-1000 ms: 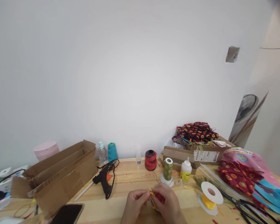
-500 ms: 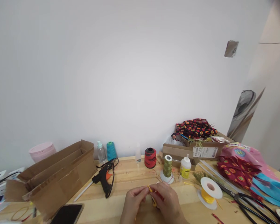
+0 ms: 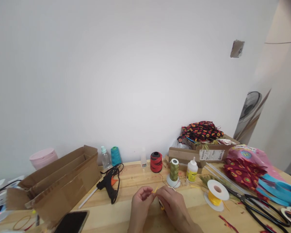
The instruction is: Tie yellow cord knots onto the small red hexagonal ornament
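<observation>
My left hand [image 3: 139,207] and my right hand [image 3: 172,204] meet above the front middle of the table. Between their fingertips runs a thin yellow cord [image 3: 156,189], pinched by both, with a short end sticking up. Beneath my right hand, a small piece with a white edge and a bit of yellow [image 3: 162,205] shows partly; the palm hides the remainder, so its kind is unclear. Close beyond the right hand stands a green thread spool [image 3: 174,171]. To the right is a white spool of yellow cord [image 3: 215,198].
Left lie a long cardboard box [image 3: 63,186], a black glue gun [image 3: 109,186] and a phone [image 3: 72,222]. Behind stand a red thread spool [image 3: 156,162] and a glue bottle [image 3: 192,171]. Black-handled scissors [image 3: 259,207], blue ribbon [image 3: 282,193] and patterned fabric [image 3: 243,173] are at the right.
My left fingers have loosened and lifted slightly, and the yellow cord's short end now stands up between the hands. My right hand has turned a little over the partly hidden piece. The view has shifted slightly.
</observation>
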`<state>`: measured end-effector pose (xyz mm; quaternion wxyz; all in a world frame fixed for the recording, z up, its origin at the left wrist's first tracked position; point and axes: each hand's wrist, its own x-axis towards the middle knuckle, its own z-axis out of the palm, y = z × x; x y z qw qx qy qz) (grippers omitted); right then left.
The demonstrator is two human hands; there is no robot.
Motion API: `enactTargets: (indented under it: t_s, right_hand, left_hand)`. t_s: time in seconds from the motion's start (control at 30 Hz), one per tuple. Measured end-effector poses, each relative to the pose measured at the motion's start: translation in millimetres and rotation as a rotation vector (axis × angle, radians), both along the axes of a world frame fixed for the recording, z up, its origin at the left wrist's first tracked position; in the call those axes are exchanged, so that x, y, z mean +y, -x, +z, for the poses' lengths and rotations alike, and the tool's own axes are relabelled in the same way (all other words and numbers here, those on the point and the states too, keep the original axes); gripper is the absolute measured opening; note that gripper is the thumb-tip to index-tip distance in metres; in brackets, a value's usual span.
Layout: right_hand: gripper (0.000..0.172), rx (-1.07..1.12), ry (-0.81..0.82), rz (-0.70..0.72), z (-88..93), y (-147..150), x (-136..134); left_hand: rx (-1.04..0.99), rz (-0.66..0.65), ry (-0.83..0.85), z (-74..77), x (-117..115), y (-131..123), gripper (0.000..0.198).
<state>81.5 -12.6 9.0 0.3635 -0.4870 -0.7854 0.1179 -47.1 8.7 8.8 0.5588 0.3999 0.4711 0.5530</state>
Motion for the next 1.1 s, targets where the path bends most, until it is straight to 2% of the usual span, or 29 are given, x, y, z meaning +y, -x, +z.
enactTargets:
  t_s: [0.17,0.33,0.43,0.63,0.73,1.1]
  right_hand:
    - [0.024,0.083,-0.004,0.046,-1.0,-0.8,-0.9]
    - [0.012,0.266,0.105,-0.066,-7.2,2.7,1.7]
    - [0.011,0.309,0.136,-0.082,-9.3,3.8,2.7]
    - [0.023,0.282,-0.006,0.093,-1.2,-1.1,0.6]
    - [0.025,0.271,-0.016,0.133,3.7,-3.5,0.1]
    - [0.019,0.317,0.045,-0.022,3.5,0.8,0.5]
  left_hand:
    - [0.037,-0.030,-0.035,-0.5,-1.1,0.3,0.022]
    - [0.121,-0.062,-0.117,3.0,-4.7,0.7,0.023]
    - [0.152,-0.084,-0.168,3.9,-5.5,0.2,0.023]
    - [0.119,-0.078,-0.167,2.1,-5.3,-2.5,0.022]
    - [0.120,-0.066,-0.165,2.7,-5.5,-3.4,0.023]
    - [0.256,-0.050,-0.226,5.2,-7.4,-2.3,0.033]
